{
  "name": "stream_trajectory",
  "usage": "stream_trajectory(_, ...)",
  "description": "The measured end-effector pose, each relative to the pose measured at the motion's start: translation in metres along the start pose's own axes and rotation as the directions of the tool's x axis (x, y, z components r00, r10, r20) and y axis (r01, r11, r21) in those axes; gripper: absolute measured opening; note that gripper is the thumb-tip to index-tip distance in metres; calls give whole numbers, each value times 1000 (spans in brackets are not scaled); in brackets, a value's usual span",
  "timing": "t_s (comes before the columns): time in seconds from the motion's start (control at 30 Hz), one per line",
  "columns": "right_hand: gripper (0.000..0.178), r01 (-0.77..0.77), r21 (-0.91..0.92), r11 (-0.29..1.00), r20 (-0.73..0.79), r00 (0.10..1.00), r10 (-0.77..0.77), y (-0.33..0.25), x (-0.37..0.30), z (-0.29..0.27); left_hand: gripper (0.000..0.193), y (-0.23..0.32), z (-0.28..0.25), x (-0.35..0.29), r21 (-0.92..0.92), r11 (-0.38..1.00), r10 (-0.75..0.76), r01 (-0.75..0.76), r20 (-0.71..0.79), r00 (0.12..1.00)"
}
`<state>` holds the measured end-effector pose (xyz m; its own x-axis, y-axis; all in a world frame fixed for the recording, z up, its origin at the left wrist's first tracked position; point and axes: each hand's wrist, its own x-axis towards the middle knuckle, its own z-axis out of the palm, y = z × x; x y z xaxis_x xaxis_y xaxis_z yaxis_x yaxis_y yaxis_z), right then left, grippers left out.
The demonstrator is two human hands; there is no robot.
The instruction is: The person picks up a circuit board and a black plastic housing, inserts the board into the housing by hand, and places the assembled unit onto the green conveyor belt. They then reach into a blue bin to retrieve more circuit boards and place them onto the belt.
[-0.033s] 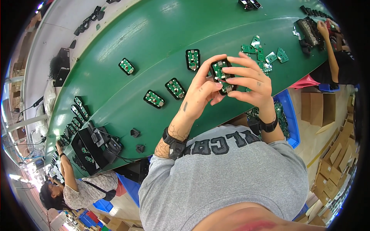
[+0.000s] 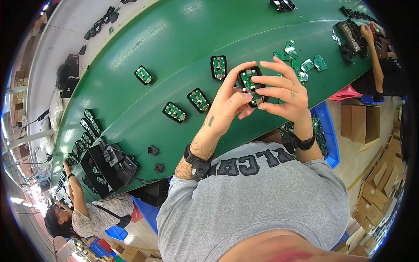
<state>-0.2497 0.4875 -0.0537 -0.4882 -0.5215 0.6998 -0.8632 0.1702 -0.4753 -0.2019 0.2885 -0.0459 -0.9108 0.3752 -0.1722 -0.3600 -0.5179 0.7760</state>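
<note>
A black plastic case with a green circuit board (image 2: 248,79) in it is held up over the table's near edge. My left hand (image 2: 230,105) is closed round its left side, thumb across the lower part of the board. From the right, my right hand (image 2: 286,94) grips the same case. Its index finger is raised off the case, and the fingertips below it rest on the board. A thin red wire shows by these fingertips. Beyond and left of my hands lie similar filled cases: one upright (image 2: 218,67), two tilted ones (image 2: 198,100) (image 2: 174,112) and one farther left (image 2: 143,75).
Loose green circuit boards (image 2: 307,65) lie in a pile right of my hands on the green table (image 2: 174,48). A blue bin (image 2: 332,135) of boards stands by my right forearm. Co-workers sit at left (image 2: 102,214) and far right (image 2: 386,74). A black box (image 2: 98,174) stands at left.
My right index finger has shifted slightly, straightening away from the case. The case and my left hand look the same.
</note>
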Motion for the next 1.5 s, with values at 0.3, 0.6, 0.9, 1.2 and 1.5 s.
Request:
stream_trajectory(0.3,44,-650,710,271,207,560,802,-19,4,12,62,-6,5,6,192,981,37,-37,8,999)
stream_trajectory(0.6,35,-619,738,267,201,580,790,-3,-24,19,59,-21,-5,24,296,955,16,-22,22,1000)
stream_trajectory(0.9,35,-732,355,581,157,660,735,100,-16,12,75,-20,-18,46,611,788,100,70,-240,966)
stream_trajectory(1.2,68,-221,-403,888,334,868,368,247,51,-53,38,-3,-57,-29,507,862,191,11,-344,919)
stream_trajectory(1.5,69,-59,-796,602,323,801,504,270,73,-71,40,-8,-51,-26,476,879,196,2,-366,910)
